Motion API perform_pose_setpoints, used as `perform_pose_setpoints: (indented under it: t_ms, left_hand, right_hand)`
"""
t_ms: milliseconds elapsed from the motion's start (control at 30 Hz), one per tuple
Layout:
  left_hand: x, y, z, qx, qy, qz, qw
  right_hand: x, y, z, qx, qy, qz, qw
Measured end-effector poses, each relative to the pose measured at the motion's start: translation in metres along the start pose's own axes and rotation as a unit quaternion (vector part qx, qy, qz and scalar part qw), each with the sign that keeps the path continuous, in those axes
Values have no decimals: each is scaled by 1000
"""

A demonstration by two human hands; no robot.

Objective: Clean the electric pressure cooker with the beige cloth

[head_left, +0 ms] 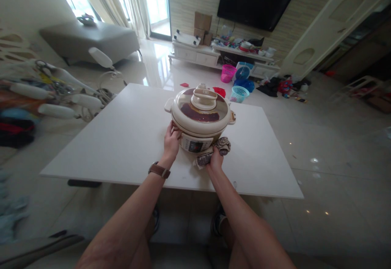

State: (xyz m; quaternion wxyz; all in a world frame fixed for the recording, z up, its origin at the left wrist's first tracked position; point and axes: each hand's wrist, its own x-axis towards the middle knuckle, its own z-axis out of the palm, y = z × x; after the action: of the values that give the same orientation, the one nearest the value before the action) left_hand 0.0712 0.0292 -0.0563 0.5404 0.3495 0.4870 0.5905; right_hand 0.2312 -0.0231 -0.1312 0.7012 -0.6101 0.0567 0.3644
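Observation:
A cream electric pressure cooker (200, 128) with a round lid stands upright on a white table (128, 138). Its lid has a clear or shiny top with a dark reddish-brown patch and a raised handle (205, 95). A control panel (196, 145) faces me. My left hand (172, 141) rests against the cooker's left front side, fingers partly hidden behind its edge. My right hand (216, 158) is closed around a bunched, patterned cloth (204, 159), which lies against the cooker's lower right front.
Beyond the table stand a pink basket (228, 73), a turquoise basket (239, 94) and a low white cabinet (201, 55) with clutter on top. A lamp-like frame with white shades (58, 111) is left of the table. A grey bench (91, 39) stands farther back.

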Motion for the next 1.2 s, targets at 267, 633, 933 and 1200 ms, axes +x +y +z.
perform_pose_setpoints:
  t_ms: [267, 633, 933, 1200]
  left_hand:
    - [1, -1, 0, 0, -1, 5, 1000]
    - [2, -3, -1, -1, 4, 6, 1000]
    - [2, -3, 0, 3, 3, 5, 1000]
    - [2, -5, -1, 8, -9, 14, 1000]
  right_hand:
    - [0, 1, -1, -12, -8, -7, 1000]
    - [-6, -3, 1, 8, -14, 0, 1000]
    - [-1, 1, -1, -11, -20, -9, 1000]
    - [-3, -1, 0, -4, -19, -12, 1000]
